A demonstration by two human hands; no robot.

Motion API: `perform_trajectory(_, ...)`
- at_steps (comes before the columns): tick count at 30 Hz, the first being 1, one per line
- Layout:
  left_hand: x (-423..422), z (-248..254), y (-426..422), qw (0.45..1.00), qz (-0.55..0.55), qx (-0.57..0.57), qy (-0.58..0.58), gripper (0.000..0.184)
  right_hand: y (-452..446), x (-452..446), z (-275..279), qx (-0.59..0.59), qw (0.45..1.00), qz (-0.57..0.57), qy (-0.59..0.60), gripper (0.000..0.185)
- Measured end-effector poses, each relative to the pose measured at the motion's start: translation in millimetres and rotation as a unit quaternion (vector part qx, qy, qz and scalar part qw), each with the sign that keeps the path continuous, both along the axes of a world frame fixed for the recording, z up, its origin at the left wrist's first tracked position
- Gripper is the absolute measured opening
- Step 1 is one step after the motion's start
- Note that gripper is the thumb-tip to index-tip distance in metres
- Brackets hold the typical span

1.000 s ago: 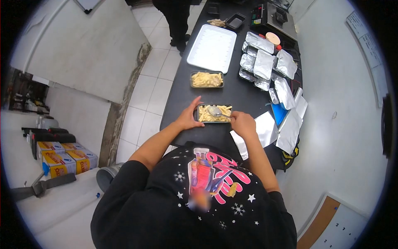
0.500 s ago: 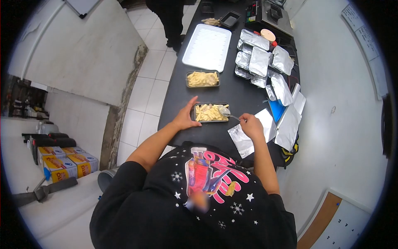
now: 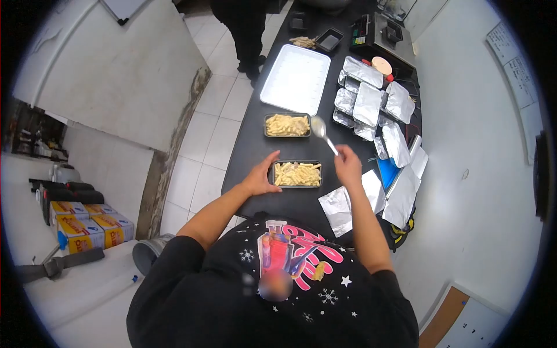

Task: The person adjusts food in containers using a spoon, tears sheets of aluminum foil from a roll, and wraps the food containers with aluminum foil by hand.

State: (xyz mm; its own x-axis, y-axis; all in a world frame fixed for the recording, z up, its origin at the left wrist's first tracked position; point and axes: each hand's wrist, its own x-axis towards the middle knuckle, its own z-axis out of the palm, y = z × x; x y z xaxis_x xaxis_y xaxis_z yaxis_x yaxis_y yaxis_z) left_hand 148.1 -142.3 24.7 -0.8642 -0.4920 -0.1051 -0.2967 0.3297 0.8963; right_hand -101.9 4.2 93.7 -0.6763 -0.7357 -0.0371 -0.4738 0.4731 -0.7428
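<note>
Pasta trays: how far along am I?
Apparently done: the piled foil-covered trays. In hand: the near pasta tray, your left hand at its side, your right hand holding the spoon. Probably remaining: covering that and the far pasta tray, both filled but open.

- Spoon (image 3: 318, 127): handle end hidden in right hand (image 3: 347, 165).
- Far person (image 3: 239, 29): upper body cut off by top edge.
- Foil-covered containers (image 3: 366, 104): contents hidden under foil.
- Digital scale (image 3: 392, 49): readout too small to read.
- Wall sheet (image 3: 513, 66): handwriting too small to read.
- Whiteboard (image 3: 478, 323): lower part cut off, marks illegible.
- Black shirt (image 3: 232, 307): patch of print blurred.
</note>
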Motion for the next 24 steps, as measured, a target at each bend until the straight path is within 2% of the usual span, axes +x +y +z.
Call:
perform_trajectory(3,1,0,-3,1.0,-0.018,-0.005,0.003,0.116,-68,-22,-11,0.002,1.0,-0.005,0.014,0.028)
perform_trajectory(7,2,8,-6,0.999,-0.029,0.007,-0.018,0.115,-133,-43,-38,0.147,0.988,-0.004,0.045,0.023)
perform_trajectory(9,3,8,-7,0.999,-0.029,0.022,-0.036,0.114,-152,-52,-54,0.17,0.985,-0.002,0.016,0.023)
perform_trajectory(11,2,12,-7,0.999,-0.029,0.004,-0.039,0.113,-160,-62,-75,0.152,0.987,0.02,0.048,0.023)
perform_trajectory(12,2,11,-7,0.999,-0.032,-0.003,-0.04,0.113,-154,-65,-82,0.146,0.987,0.028,0.064,0.023)
perform_trajectory(14,3,-1,-7,0.998,-0.049,-0.024,-0.024,0.116,-128,-52,-41,0.176,0.977,0.043,0.114,0.026)
perform_trajectory(15,3,3,-8,0.998,-0.059,-0.021,-0.024,0.116,-111,-51,-42,0.126,0.984,0.038,0.121,0.027)
perform_trajectory(18,5,17,-7,0.995,-0.074,-0.06,-0.001,0.114,-37,-55,3,0.166,0.982,0.054,0.077,0.027)
perform_trajectory(20,8,25,-3,0.992,-0.059,-0.108,0.014,0.109,19,-76,13,0.244,0.967,0.013,0.079,0.025)
perform_trajectory(22,10,31,1,0.985,-0.048,-0.155,0.058,0.099,67,-109,-3,0.348,0.934,-0.021,0.075,0.033)
perform_trajectory(24,9,36,8,0.974,-0.036,-0.199,0.1,0.087,89,-117,-13,0.397,0.912,-0.071,0.073,0.03)
